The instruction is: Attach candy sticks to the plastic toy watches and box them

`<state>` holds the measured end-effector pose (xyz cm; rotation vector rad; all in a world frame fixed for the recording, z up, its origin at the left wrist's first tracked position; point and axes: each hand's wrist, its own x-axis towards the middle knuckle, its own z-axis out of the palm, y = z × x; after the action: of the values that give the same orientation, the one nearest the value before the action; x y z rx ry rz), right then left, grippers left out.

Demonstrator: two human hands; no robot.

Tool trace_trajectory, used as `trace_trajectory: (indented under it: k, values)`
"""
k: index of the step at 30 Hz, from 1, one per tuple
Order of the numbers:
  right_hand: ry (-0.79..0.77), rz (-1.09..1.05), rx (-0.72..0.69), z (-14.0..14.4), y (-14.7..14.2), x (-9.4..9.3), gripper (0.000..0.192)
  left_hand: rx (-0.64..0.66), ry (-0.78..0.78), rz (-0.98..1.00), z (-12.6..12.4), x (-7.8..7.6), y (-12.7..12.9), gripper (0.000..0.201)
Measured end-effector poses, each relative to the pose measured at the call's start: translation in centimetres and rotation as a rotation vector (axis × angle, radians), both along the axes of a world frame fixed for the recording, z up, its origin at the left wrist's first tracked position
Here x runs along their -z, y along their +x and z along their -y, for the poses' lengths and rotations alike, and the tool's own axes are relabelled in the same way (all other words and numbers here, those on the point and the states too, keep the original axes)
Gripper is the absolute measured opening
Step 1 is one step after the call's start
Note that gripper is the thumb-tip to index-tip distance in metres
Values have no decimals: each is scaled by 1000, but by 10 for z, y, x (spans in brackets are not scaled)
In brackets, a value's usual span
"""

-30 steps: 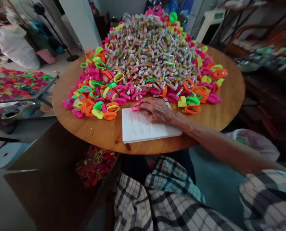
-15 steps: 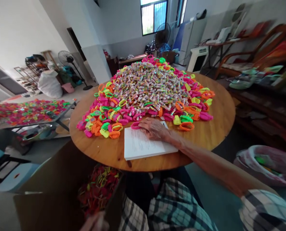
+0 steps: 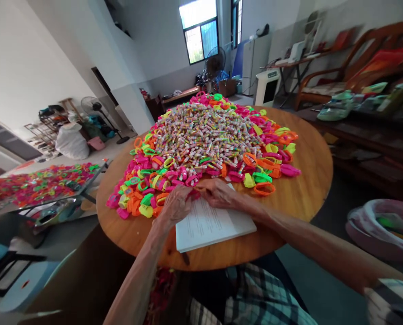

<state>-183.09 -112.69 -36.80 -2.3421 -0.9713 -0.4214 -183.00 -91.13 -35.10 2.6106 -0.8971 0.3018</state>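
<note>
Both hands meet at the near edge of the heap, at about 6 o'clock on the round wooden bench (image 3: 303, 198). The left hand (image 3: 176, 205) and right hand (image 3: 220, 193) are closed together on one pink plastic ring (image 3: 194, 194), fingers pinched around it. How tightly they hold cannot be told, as the ring is mostly covered.

Handling judgement: the ring looks to be thin moulded plastic, light and springy rather than brittle, with a smooth, slightly glossy face that could slip under a loose pinch. The band edge, held between thumb and forefinger on opposite sides, looks the soundest place to take hold.

Materials noted:
- Loose rings (image 3: 264, 188) in pink, orange, green and yellow form a collar around the heap, lying flat or tilted, many touching.
- Centre heap of small wrapped cylinders (image 3: 204, 133), pale with multicoloured print, piled high. They appear light and likely to roll or slide if the heap is disturbed.
- Stack of white printed paper (image 3: 215, 225) lies flat beneath the hands, its near corner just short of the bench edge at 6 o'clock.
- Bench top is varnished wood, smooth and hard.
- A second tray of like-coloured rings (image 3: 39, 185) stands well apart at 9 o'clock.
- Checked fabric (image 3: 255, 298) lies below the bench edge.
</note>
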Motion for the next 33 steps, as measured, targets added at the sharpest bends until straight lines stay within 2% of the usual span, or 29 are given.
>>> trace_trajectory:
  k: [4,8,12,15,18,20,23,25,27,29,33]
  values:
    - [-79,41,153,-9,30,-20,25,49,-150,-96,-10,8,-2,29]
    - [-262,24,91,-23,65,-28,38,14,-255,-71,-10,27,0,29]
    - [-387,34,45,-26,88,-17,20,-3,-291,-8,-12,44,0,33]
    - [-451,86,29,-23,89,-17,10,34,-291,-7,-14,46,-2,35]
    - [-509,74,40,-18,78,-34,6,65,-302,-28,-14,43,-4,39]
    - [-518,61,66,-12,62,-50,10,73,-310,-35,-14,42,-5,41]
    - [-444,37,103,2,28,-73,18,63,-301,-12,-14,42,-6,41]
    - [-393,-21,106,13,1,-79,21,61,-289,25,-14,42,-7,39]
    - [-405,-115,84,19,-25,-74,20,68,-275,55,-14,42,-8,36]
    - [-446,-171,103,21,-43,-60,16,76,-256,65,-14,42,-8,34]
    - [-492,-207,85,15,-54,-35,10,66,-261,50,-15,42,-6,35]
